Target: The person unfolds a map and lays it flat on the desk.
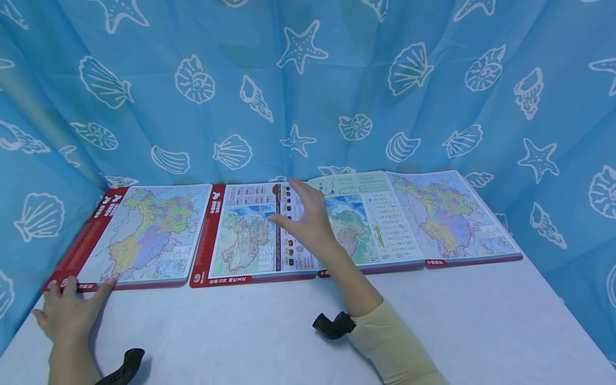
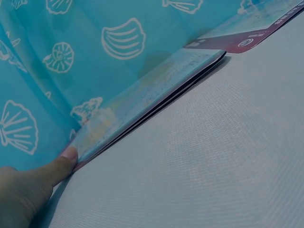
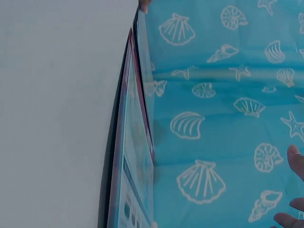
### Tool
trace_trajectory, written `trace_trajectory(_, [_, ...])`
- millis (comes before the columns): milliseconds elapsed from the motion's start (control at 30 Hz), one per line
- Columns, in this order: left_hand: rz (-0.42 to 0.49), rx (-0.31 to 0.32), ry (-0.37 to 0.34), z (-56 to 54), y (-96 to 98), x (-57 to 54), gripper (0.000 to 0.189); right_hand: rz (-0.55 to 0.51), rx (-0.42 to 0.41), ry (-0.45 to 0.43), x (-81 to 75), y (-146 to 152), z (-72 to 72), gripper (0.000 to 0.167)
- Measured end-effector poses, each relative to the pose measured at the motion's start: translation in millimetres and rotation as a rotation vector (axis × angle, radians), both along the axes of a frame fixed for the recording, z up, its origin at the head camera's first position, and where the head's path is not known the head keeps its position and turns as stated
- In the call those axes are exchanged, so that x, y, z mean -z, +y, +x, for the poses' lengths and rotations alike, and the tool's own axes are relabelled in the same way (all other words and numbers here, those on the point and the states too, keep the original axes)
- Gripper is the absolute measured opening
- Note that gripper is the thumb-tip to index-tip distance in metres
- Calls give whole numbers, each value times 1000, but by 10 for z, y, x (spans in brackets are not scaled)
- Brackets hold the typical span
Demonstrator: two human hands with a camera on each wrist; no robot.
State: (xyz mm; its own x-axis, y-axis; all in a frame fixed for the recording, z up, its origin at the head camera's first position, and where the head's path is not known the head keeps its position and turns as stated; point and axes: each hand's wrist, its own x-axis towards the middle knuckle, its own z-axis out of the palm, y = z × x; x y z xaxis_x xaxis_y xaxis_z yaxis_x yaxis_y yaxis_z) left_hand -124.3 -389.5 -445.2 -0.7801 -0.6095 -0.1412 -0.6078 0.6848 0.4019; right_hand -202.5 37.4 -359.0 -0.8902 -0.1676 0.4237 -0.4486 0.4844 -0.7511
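My left hand (image 1: pixel 69 315) rests at the front left corner of the leftmost map board (image 1: pixel 154 235), which has red strips down its left side. In the left wrist view the thumb (image 2: pixel 64 164) lies along the board's front edge. My right hand (image 1: pixel 313 219) is raised over the second map board (image 1: pixel 245 235), its thumb and forefinger spread wide apart with nothing between them. At the right edge of the right wrist view, its fingers (image 3: pixel 297 164) show against the curtain. More than one layer shows along the leftmost board's edge.
Two more map boards, one green-toned (image 1: pixel 397 224) and one pale blue (image 1: pixel 452 214), continue the row to the right. Behind stands a blue curtain (image 1: pixel 327 101) with white shells and starfish. A white cloth (image 1: pixel 231 337) covers the table. Black curved pieces sit at both wrists.
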Motion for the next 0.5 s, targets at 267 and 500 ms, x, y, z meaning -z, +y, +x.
trace_trajectory(267, [0, 12, 2, -9, 6, -5, 90, -38, -82, -24, 21, -360, 46, 77])
trace_trajectory(500, [5, 9, 18, 22, 19, -7, 90, -14, -118, -100, 79, -640, 41, 76])
